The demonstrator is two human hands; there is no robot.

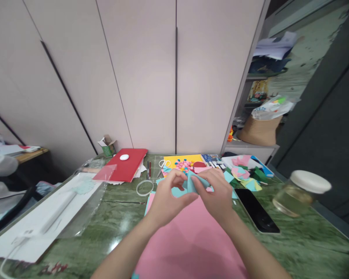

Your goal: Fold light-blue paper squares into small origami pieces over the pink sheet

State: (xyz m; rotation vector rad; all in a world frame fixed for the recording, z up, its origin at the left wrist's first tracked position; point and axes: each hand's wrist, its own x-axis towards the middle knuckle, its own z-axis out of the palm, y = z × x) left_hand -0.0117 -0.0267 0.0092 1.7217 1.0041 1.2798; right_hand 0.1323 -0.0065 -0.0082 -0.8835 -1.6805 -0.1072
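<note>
A piece of folded light blue paper [191,184] is held up in front of me, between my two hands. My left hand [169,195] curls around its left side, with the fingertips at its edge and the thumb stretched under it. My right hand [218,190] pinches the paper, its thumb pressed on the near face and the other fingers behind. Beneath both hands lies a large pink sheet [192,240]. Part of the folded paper is hidden by the right fingers.
Scissors [164,163], a tape roll [145,188] and a red folder [128,164] lie to the left. Paper scraps [244,172], a black phone [257,211] and a lidded jar of liquid [301,193] are on the right. Behind the green table [116,213] stand pale cabinet doors.
</note>
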